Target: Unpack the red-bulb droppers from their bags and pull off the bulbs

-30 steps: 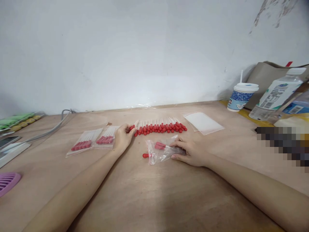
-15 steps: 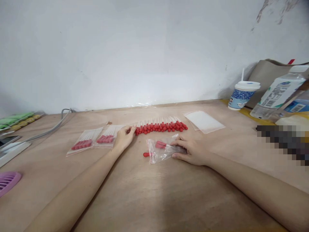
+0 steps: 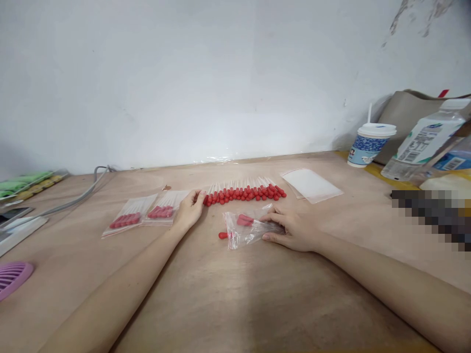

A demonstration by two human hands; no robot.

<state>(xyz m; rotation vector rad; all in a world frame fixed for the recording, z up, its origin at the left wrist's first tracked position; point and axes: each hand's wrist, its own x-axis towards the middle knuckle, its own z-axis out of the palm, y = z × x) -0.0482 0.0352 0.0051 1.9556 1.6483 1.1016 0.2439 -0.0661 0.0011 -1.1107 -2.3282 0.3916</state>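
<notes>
A row of droppers (image 3: 245,193) with red bulbs and thin pale stems lies on the table, bulbs toward me. My left hand (image 3: 191,206) is at the row's left end, thumb and fingers pinched on the bulb of the outermost dropper, whose stem is partly hidden. My right hand (image 3: 289,228) grips the closed end of a clear zip bag (image 3: 253,235) that lies on the table, its mouth to the left. Red bulbs show inside this bag. One dropper's red bulb (image 3: 222,235) sticks out of the mouth.
Left of my left hand lie two flat bags (image 3: 149,203) with droppers inside. Blank zip bags (image 3: 312,185) are stacked right of the row. A lidded cup (image 3: 370,147) and a plastic bottle (image 3: 419,147) stand back right. A grey cable (image 3: 83,196) crosses the left side.
My left hand has shifted slightly left at the row's end, with a red bulb at its fingertips. The right hand and the clear bag stay put.
</notes>
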